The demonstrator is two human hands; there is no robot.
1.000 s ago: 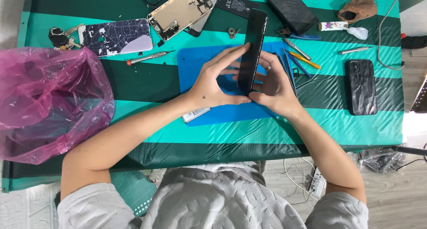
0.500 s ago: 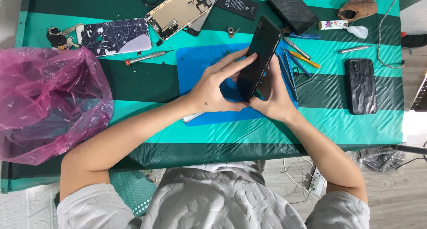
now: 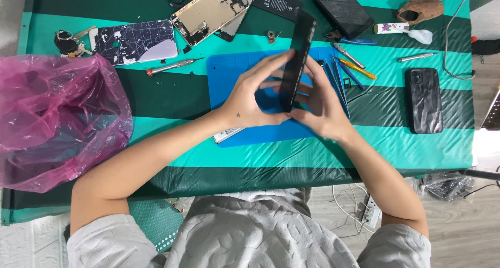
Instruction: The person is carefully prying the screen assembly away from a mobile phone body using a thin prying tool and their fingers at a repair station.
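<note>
- Over the middle of the table (image 3: 312,158), which is draped in a glossy cloth of teal and dark green stripes, both hands hold a slim black phone (image 3: 297,60) edge-on, so that it shows as a narrow dark bar tilted slightly to the right.
- Left hand (image 3: 250,99): fingers stretched out and pressed against the phone's left face, thumb lower down near its bottom end; it is closed on the phone.
- Right hand (image 3: 323,104): fingers curled against the phone's right face, gripping it from the other side; the phone's lower end sits between the two palms, and its upper end sticks up clear of both.
- Beneath the hands lies a flat, matte blue mat (image 3: 224,75), rectangular.
- Just right of the mat lie thin pointed tools (image 3: 344,73), one with a yellow handle.
- Toward the right edge lies a black phone in a wrinkled-looking case (image 3: 424,99), camera side up.
- Along the far edge lie an opened phone frame (image 3: 208,13) with bare metal insides, a flat black battery (image 3: 276,2) and a dark screen panel (image 3: 341,10).
- Left of the mat lies a slim metal screwdriver (image 3: 172,66); beyond it lies a phone back with a dark map-like pattern (image 3: 135,41).
- At the left edge sits a crumpled, translucent pink plastic bag (image 3: 57,122).
</note>
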